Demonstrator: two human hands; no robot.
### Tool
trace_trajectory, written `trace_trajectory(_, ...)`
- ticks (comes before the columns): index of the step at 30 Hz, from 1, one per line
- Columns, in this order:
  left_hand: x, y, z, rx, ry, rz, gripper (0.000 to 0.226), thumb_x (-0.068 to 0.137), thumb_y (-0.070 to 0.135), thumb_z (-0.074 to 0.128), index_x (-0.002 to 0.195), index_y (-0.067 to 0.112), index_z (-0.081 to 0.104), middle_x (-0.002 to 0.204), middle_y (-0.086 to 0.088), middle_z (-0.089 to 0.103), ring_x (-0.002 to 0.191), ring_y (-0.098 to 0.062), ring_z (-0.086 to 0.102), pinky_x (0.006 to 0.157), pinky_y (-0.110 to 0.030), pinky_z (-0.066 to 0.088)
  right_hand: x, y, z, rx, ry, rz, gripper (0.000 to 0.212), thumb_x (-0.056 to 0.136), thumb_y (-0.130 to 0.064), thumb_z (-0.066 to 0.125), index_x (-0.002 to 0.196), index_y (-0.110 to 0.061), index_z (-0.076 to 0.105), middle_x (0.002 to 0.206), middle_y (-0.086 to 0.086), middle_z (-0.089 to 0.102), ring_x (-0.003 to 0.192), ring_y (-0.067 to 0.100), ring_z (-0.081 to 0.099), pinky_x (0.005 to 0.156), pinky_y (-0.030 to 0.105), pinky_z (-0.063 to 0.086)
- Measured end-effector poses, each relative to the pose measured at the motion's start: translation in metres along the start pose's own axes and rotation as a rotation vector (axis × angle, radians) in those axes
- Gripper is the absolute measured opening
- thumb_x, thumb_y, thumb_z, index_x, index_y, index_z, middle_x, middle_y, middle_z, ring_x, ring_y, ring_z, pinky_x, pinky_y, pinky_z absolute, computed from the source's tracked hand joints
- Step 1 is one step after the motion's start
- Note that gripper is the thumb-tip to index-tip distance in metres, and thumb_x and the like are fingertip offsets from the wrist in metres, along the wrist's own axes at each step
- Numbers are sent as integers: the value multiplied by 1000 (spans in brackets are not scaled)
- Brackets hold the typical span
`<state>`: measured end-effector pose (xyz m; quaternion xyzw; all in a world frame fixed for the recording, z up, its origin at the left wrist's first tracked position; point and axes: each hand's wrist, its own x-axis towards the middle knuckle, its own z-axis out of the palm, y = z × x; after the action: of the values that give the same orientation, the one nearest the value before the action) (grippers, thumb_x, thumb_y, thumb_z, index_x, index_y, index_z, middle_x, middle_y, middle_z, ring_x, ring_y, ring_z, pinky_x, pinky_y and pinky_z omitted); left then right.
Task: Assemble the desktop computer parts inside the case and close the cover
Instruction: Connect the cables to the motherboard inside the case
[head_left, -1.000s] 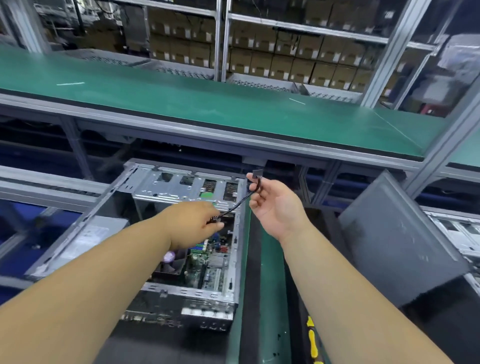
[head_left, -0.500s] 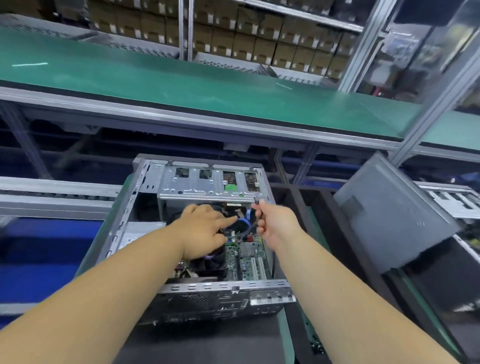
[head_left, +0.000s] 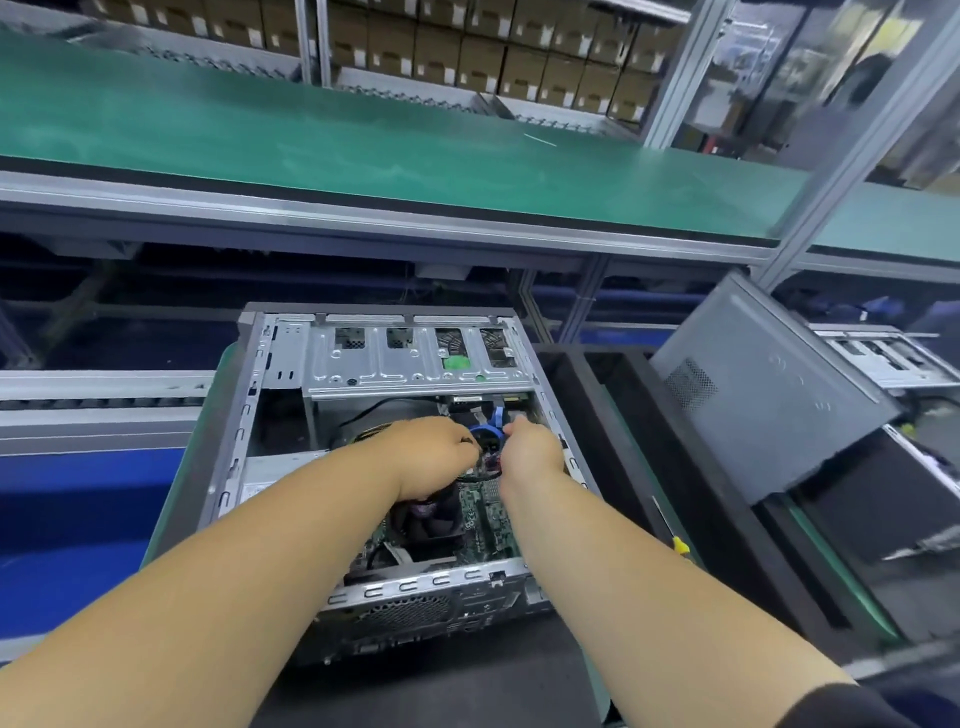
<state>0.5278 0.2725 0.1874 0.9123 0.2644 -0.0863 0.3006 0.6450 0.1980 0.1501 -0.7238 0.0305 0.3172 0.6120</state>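
An open grey computer case (head_left: 249, 415) lies on its side in front of me, its green motherboard (head_left: 483, 514) and black CPU fan (head_left: 431, 519) showing. Both hands reach inside, just below the silver drive cage (head_left: 405, 364). My left hand (head_left: 426, 457) pinches one end of a thin black cable (head_left: 485, 474) above the fan. My right hand (head_left: 532, 449) holds the cable's other end near a blue cable (head_left: 496, 423) by the case's right wall. Its fingertips are hidden behind the hand.
The grey side cover (head_left: 769, 389) leans upright to the right of the case. Another open case (head_left: 883, 358) sits at the far right. A green conveyor shelf (head_left: 363, 140) runs above, with stacked cartons (head_left: 467, 57) behind it. A yellow-handled tool (head_left: 678, 543) lies beside my right forearm.
Both hands have come down from above the case into its interior, carrying the black cable with them. The camera has tilted down and shifted toward the case.
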Motion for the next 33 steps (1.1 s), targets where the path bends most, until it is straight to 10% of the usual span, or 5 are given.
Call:
trace_trajectory(10, 5, -22, -1, -351, 213, 80, 30, 94, 20, 44, 109, 25, 70, 111, 6, 62, 102, -13, 57, 90, -32, 46, 16, -10, 16, -222, 102, 11, 35, 107, -23, 35, 120, -6, 63, 101, 12, 61, 82, 23, 52, 74, 33, 39)
trace_trajectory(16, 9, -29, 0, -438, 286, 104, 31, 94, 18, 43, 100, 25, 72, 104, 11, 58, 97, -8, 53, 77, -24, 39, 14, 2, 14, -48, 85, -40, 19, 99, -18, 46, 97, -8, 62, 71, 2, 48, 58, 16, 43, 52, 26, 37)
trace_trajectory(33, 17, -33, 3, -557, 240, 97, 31, 92, 20, 44, 85, 29, 73, 91, 19, 65, 85, 3, 56, 67, -18, 38, 7, -2, 21, -57, 178, -17, 36, 102, -34, 47, 71, -19, 59, 73, 5, 55, 64, 20, 45, 67, 36, 40)
